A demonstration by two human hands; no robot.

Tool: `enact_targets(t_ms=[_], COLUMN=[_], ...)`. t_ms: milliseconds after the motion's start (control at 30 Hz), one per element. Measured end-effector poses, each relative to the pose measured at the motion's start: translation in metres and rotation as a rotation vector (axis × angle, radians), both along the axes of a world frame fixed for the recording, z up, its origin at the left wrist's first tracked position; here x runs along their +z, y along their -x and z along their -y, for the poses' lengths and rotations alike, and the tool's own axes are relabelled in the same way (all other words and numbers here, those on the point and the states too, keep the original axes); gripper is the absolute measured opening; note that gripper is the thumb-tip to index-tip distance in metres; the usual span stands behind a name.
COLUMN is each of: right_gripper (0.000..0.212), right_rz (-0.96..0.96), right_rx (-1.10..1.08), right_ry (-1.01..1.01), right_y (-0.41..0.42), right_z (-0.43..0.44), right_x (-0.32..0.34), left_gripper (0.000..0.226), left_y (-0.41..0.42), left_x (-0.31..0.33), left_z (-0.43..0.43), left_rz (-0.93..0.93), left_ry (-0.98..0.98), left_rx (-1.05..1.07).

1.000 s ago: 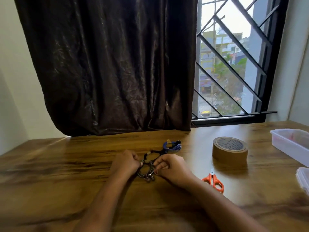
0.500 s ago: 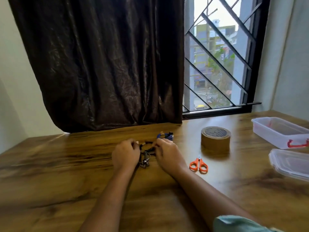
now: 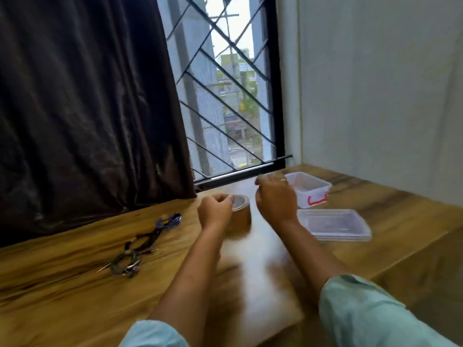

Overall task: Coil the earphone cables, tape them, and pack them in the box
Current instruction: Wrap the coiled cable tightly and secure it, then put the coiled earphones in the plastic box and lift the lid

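- Pale green sleeves (image 3: 363, 311): one on each forearm, at the nearest edge.
- Brown-grained wooden table (image 3: 62, 296): a patch of glare lies between the arms.
- Earphone cables (image 3: 125, 262): a dark green coil with loose plug ends, and a dark strand running back to a blue coil (image 3: 170, 219). All lie on the table well to the left of both hands, and neither hand touches them.
- Left hand (image 3: 215, 214): fingers curled onto the near top rim of the roll of brown packing tape (image 3: 241, 217), which stands flat on the table.
- Right hand (image 3: 274, 199): raised just right of the roll with fingers curled. It is blurred, so I cannot tell whether it pinches anything.
- Clear plastic lid (image 3: 333, 224): lies flat, right of the right forearm.
- Clear plastic box with a red clasp (image 3: 309, 189): uncovered, behind the lid.
- Dark brown curtain (image 3: 87, 108) and black window grille (image 3: 225, 96): farthest back.
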State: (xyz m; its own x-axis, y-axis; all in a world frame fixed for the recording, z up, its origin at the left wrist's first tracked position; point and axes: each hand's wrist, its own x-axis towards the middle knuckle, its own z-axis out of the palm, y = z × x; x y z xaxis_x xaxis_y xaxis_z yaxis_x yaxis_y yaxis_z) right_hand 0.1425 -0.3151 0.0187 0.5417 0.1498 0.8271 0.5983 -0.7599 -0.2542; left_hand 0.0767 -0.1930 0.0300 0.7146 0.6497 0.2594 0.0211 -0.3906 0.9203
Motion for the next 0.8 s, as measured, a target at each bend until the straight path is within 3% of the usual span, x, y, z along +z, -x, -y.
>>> enact_targets(t_ms=[133, 233, 400, 567, 800], right_gripper=[0.041, 0.047, 0.032, 0.026, 0.017], right_rz=[-0.350, -0.512, -0.524, -0.523, -0.306], right_rx=[-0.290, -0.311, -0.246, -0.090, 0.280], right_ry=[0.221, 0.297, 0.233, -0.013, -0.148], right_y=[-0.034, -0.049, -0.061, -0.059, -0.009], right_z=[0.061, 0.080, 0.084, 0.083, 0.066], right_x=[-0.013, -0.025, -0.027, -0.024, 0.000], left_gripper=[0.005, 0.011, 0.004, 0.009, 0.018], left_y=[-0.023, -0.028, -0.029, -0.023, 0.008], left_x=[-0.002, -0.004, -0.004, -0.003, 0.015], left_z=[0.048, 0.071, 0.087, 0.083, 0.041], left_rz=[-0.055, -0.103, -0.133, -0.120, 0.117], left_ry=[0.242, 0.272, 0.252, 0.245, 0.355], left_rx=[-0.126, -0.174, -0.142, -0.149, 0.054])
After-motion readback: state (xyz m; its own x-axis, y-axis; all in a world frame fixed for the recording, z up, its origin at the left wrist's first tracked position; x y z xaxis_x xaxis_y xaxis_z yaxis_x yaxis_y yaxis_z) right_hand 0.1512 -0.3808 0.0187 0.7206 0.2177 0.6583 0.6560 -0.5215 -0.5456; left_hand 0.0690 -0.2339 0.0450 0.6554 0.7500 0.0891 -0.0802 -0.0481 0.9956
